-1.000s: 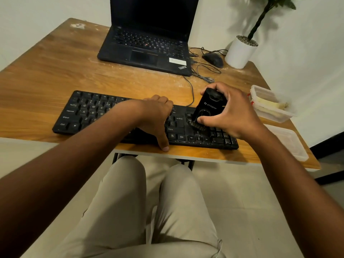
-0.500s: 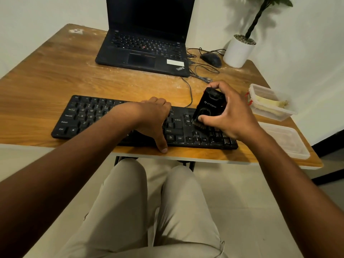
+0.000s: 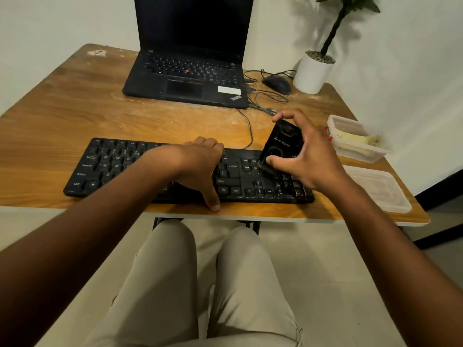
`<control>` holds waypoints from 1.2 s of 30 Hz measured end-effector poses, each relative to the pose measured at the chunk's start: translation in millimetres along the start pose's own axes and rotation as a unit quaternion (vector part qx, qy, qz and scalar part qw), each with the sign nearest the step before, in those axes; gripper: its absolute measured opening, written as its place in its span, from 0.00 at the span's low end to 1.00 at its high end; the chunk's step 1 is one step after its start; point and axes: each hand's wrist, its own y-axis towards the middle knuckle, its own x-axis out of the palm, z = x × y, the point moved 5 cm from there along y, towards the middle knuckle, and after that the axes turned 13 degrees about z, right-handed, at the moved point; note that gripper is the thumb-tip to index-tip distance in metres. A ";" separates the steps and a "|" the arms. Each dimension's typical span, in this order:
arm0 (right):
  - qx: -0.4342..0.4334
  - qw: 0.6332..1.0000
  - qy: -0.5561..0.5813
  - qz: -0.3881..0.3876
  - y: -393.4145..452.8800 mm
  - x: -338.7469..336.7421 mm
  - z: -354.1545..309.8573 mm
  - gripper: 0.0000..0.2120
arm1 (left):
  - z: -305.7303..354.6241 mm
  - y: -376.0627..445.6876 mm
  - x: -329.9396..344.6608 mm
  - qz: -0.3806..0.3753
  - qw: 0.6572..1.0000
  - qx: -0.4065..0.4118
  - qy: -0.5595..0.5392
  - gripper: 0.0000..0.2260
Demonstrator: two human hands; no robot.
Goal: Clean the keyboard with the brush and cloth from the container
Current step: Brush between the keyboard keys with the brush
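A black keyboard (image 3: 120, 166) lies along the table's front edge. My right hand (image 3: 310, 161) grips a black brush (image 3: 280, 146) with white lettering, its bristles down on the keys near the keyboard's right end. My left hand (image 3: 200, 169) rests on the keyboard's middle, fingers over the far edge and thumb down across the front edge. A clear container (image 3: 355, 144) to the right holds a yellowish cloth (image 3: 360, 140).
The container's clear lid (image 3: 378, 191) lies at the front right of the wooden table (image 3: 62, 126). Behind the keyboard stand an open black laptop (image 3: 190, 71), a mouse (image 3: 276, 83) with loose cables, and a white plant pot (image 3: 313, 73). My knees are under the table.
The brush and my right hand have shifted slightly away from me along the right-hand keys. My left hand stays on the keyboard. The view has tilted a little.
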 end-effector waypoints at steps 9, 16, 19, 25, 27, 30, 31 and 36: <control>0.046 0.986 0.007 0.159 13.2 -45.6 31.3 0.30 | 6.1 -0.2 -3.4 -0.014 1.000 -0.004 -0.003 0.63; 0.062 0.988 -0.025 0.142 32.9 -13.8 31.8 0.29 | 59.3 31.7 -14.9 0.040 0.996 0.048 -0.065 0.57; 0.068 0.989 -0.053 0.121 34.7 2.0 37.2 0.28 | 61.9 40.2 -9.3 0.032 0.997 0.042 -0.063 0.54; 0.117 0.976 -0.116 0.146 28.2 -21.0 65.5 0.31 | 59.5 40.1 -5.4 0.017 0.997 0.041 -0.060 0.56; 0.117 0.971 -0.142 0.151 28.5 -31.2 67.6 0.31 | 59.7 40.2 -5.4 0.015 0.997 0.043 -0.055 0.56; 0.097 0.971 -0.149 0.163 33.9 -33.9 57.0 0.32 | 60.4 40.3 -5.1 0.015 0.997 0.045 -0.053 0.55; 0.089 0.974 -0.135 0.161 36.3 -29.3 52.0 0.33 | 60.5 40.4 -5.0 0.016 0.997 0.044 -0.055 0.56; 0.065 0.984 -0.117 0.115 37.9 -0.6 42.3 0.32 | 60.4 40.4 -5.1 0.017 0.998 0.040 -0.051 0.56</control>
